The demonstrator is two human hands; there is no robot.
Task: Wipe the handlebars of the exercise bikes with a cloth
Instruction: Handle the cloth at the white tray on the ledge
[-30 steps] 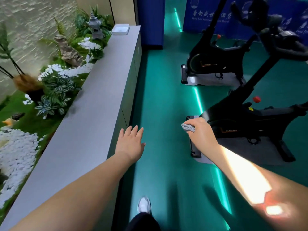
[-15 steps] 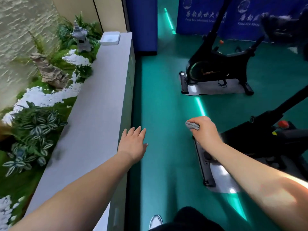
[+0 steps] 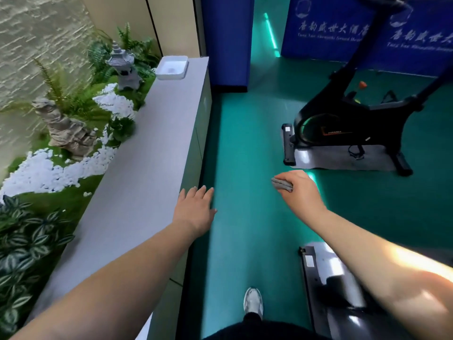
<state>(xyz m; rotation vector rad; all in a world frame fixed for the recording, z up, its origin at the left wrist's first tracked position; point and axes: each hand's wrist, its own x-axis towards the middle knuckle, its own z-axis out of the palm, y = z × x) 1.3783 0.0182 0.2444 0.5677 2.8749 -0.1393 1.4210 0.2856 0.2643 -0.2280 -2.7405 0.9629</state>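
My right hand (image 3: 300, 191) grips a folded grey cloth (image 3: 282, 184) and hangs in the air over the green floor. My left hand (image 3: 195, 208) is stretched forward with straight fingers, holding nothing, beside the edge of the grey ledge. A black exercise bike (image 3: 348, 126) stands ahead at the right on a grey mat; its handlebars are cut off by the top edge of the view. The base of a nearer bike (image 3: 318, 273) shows at the lower right, below my right forearm.
A long grey ledge (image 3: 137, 182) runs along the left, with a white tray (image 3: 171, 67) at its far end. Behind it lies a garden of plants, white pebbles and stone ornaments. Blue banners (image 3: 331, 28) stand at the back. My shoe (image 3: 253, 303) is on the floor.
I have walked forward along the ledge. The nearer bike has slid down and out to the lower right, and the farther bike has come closer. Both hands keep their pose.
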